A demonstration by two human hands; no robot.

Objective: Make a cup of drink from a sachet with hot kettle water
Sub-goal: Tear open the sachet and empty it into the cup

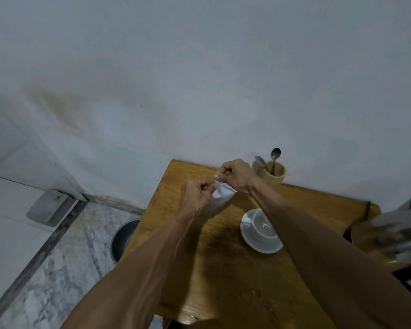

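A white sachet (220, 197) hangs above the wooden table (223, 269), held at its top edge by both hands. My left hand (196, 198) pinches the top's left corner. My right hand (235, 175) pinches the top just right of it, a little higher. Below and to the right, a white cup (262, 226) stands on a white saucer (266, 245); the cup looks empty. At the right edge a steel kettle (399, 231) appears blurred, partly cut off by the frame.
A bamboo holder (273, 175) with two spoons (275, 154) stands against the wall behind my right hand. A dark metal bin (121, 239) sits on the floor left of the table. The wall runs close along the table's far edge.
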